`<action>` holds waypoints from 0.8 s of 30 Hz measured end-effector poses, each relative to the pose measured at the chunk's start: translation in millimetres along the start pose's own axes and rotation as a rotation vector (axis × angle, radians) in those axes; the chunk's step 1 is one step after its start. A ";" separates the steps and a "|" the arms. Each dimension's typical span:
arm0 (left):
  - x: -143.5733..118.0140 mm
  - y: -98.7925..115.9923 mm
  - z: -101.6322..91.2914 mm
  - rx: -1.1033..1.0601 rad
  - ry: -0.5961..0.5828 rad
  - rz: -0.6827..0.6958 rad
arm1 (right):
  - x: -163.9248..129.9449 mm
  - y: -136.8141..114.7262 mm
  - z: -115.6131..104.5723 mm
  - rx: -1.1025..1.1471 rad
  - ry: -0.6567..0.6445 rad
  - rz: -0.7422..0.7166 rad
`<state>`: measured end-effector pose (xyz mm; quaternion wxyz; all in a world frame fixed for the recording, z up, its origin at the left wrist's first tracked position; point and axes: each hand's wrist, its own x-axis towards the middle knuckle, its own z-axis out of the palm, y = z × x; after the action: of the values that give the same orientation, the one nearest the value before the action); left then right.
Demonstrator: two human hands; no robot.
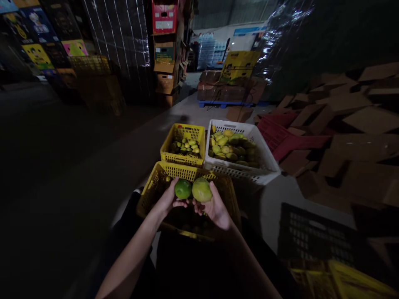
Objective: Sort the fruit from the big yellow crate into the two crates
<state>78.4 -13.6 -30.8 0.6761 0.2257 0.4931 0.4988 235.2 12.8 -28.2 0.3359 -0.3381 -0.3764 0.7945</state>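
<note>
Above a yellow crate (149, 195) on a dim warehouse floor, a person's left hand (168, 200) gripped a dark green mango (183, 189), fingers curled round it, while the right hand (215, 207) cupped a paler yellow-green mango (201, 189) just beside it. Beyond stood a smaller yellow basket (182, 158) and a white basket (264, 160), both holding mangoes. Flattened cardboard (358, 120) lay at right.

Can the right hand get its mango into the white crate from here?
Probably yes. The right hand holds a mango, and the white crate sits just ahead to the right, open-topped, with nothing between them.
</note>
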 end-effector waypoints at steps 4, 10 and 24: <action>3.1 -4.2 -0.6 0.062 -0.050 -0.053 | 2.9 0.0 -6.5 0.028 -0.029 0.077; 5.7 -5.7 -2.9 0.054 -0.123 -0.063 | 5.4 2.8 -9.6 0.039 -0.005 0.067; -3.5 -4.4 -5.2 0.617 0.166 0.829 | 17.1 14.8 -21.5 -0.792 0.640 -0.875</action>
<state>75.7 -19.5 -34.9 0.2827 0.5504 0.5380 0.5724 238.7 27.0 -55.8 0.5726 -0.4708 -0.6237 0.2477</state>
